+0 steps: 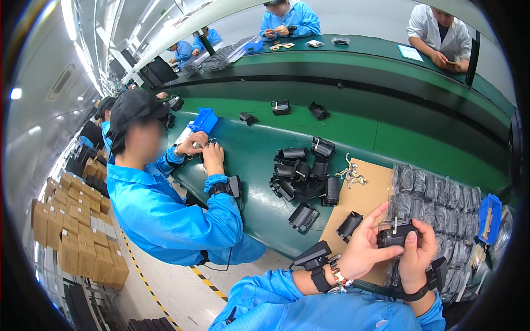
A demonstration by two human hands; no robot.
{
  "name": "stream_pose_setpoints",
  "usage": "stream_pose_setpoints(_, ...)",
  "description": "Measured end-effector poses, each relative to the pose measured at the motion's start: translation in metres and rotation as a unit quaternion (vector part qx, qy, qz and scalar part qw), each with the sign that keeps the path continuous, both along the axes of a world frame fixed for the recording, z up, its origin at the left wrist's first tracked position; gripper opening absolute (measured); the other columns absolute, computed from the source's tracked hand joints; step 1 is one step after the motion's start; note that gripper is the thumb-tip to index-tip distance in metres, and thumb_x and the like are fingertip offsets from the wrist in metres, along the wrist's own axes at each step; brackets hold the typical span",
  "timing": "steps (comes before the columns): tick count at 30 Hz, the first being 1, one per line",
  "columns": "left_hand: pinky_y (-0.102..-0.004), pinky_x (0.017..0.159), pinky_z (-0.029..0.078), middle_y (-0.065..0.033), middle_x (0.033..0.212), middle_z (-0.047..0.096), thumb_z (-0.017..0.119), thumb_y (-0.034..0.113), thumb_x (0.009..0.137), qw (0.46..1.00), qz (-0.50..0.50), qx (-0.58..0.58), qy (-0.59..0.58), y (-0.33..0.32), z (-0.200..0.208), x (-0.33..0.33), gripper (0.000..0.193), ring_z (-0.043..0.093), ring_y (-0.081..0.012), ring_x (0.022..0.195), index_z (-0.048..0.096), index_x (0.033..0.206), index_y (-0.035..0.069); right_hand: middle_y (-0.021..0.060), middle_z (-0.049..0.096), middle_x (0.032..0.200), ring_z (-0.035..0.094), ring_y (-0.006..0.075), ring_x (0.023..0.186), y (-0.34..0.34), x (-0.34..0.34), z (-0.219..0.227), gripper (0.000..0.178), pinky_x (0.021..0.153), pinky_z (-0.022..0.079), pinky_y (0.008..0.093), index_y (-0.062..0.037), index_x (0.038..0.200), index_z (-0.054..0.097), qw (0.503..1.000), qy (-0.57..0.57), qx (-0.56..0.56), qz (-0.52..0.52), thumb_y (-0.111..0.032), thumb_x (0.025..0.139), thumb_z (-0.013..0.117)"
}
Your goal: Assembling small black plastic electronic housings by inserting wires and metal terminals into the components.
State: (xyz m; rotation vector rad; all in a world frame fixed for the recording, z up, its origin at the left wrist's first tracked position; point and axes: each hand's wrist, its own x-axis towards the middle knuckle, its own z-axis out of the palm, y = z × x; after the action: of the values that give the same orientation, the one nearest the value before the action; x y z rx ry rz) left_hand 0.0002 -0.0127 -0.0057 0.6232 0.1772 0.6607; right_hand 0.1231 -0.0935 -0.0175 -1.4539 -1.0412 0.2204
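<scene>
Above the tabletop, the housing was compact, black. The left hand and right hand faced inward, fingers curled around it.

The held part is black, the table green, the cardboard tan, the floor tape yellow-and-black striped.

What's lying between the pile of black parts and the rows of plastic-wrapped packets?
The head view shows a tan cardboard sheet carrying silvery metal pieces and one black part.
</scene>
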Motion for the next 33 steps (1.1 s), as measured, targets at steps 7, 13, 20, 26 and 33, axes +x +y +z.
stream_pose_setpoints(7, -0.0295, 0.088, 0.047, -0.0096, 0.108, 0.056, 0.062, -0.01, 0.078, 0.997, -0.023, -0.027, 0.062, 0.006, -0.004, 0.002, 0.076, 0.054, -0.015, 0.103, 0.024, 0.141, 0.008, 0.0069, 0.053, 0.097, 0.053, 0.0139, 0.088, -0.002, -0.001, -0.01, 0.026, 0.081, 0.044, 0.0277, 0.0009, 0.105, 0.051, 0.981, 0.188, 0.04, -0.005, -0.013, 0.086, 0.062)
stream_pose_setpoints(13, -0.0296, 0.09, 0.045, -0.011, 0.116, 0.057, 0.051, -0.002, 0.09, 0.992, 0.088, -0.095, 0.007, 0.005, -0.016, 0.006, 0.057, 0.055, -0.0151, 0.105, 0.024, 0.14, 0.005, 0.0058, 0.054, 0.081, 0.054, 0.0132, 0.069, -0.002, -0.01, 0.0, 0.024, 0.074, 0.046, 0.0272, -0.0026, 0.086, 0.05, 0.983, 0.155, -0.089, 0.044, -0.007, 0.077, 0.072)
stream_pose_setpoints(20, -0.0273, 0.087, 0.048, -0.0125, 0.117, 0.058, 0.057, -0.012, 0.082, 0.986, 0.064, 0.112, 0.106, 0.006, -0.025, -0.005, 0.056, 0.056, -0.0151, 0.106, 0.038, 0.134, 0.002, 0.0097, 0.054, 0.097, 0.051, 0.0288, 0.088, 0.006, 0.005, 0.055, 0.037, 0.075, 0.037, 0.0426, -0.0091, 0.099, 0.062, 0.918, -0.385, -0.088, -0.015, -0.009, 0.062, 0.068)
stream_pose_setpoints(26, -0.0318, 0.084, 0.052, -0.0181, 0.122, 0.053, 0.055, -0.019, 0.076, 0.978, 0.005, 0.133, 0.162, 0.009, -0.013, -0.01, 0.062, 0.057, -0.0237, 0.108, 0.039, 0.132, 0.003, 0.0048, 0.056, 0.095, 0.052, 0.0269, 0.089, 0.003, 0.015, 0.037, 0.028, 0.075, 0.039, 0.0379, -0.0086, 0.095, 0.065, 0.93, -0.354, -0.074, 0.064, -0.01, 0.067, 0.069)
stream_pose_setpoints(33, -0.0324, 0.084, 0.053, -0.0169, 0.116, 0.056, 0.058, -0.017, 0.076, 0.954, -0.016, 0.222, 0.202, 0.007, -0.008, -0.002, 0.055, 0.057, -0.0235, 0.107, 0.044, 0.126, -0.001, 0.0025, 0.06, 0.08, 0.054, 0.0217, 0.076, -0.007, 0.021, 0.036, 0.007, 0.071, 0.041, 0.0345, -0.0131, 0.077, 0.071, 0.978, -0.147, -0.115, 0.096, -0.012, 0.071, 0.071)
